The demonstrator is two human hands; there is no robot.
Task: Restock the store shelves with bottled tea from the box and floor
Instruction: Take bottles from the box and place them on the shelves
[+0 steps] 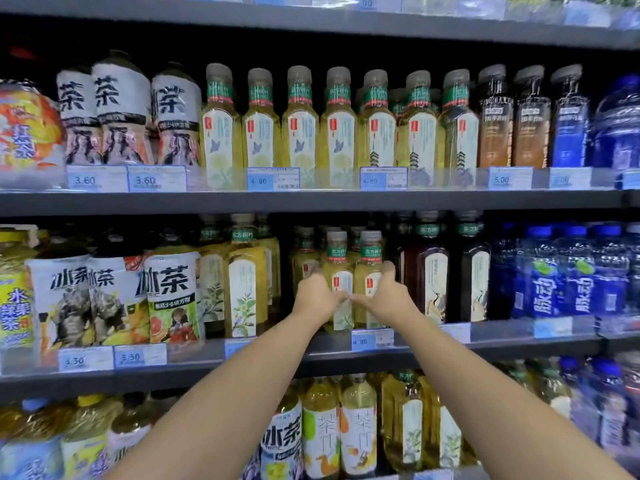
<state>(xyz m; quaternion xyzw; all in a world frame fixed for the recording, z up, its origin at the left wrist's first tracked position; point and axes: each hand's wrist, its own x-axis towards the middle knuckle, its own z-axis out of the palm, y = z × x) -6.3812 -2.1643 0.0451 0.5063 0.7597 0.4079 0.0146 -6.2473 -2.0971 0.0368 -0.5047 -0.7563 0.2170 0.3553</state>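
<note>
Yellow-green clear plastic tea bottles [337,271] with grey caps and white flower labels stand on the grey middle shelf [329,352]. The left hand [316,296] and the right hand [388,296] each hold one bottle, fingertips meeting.

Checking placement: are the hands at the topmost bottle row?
No, left hand and right hand hold tea bottles on the middle shelf.
</note>
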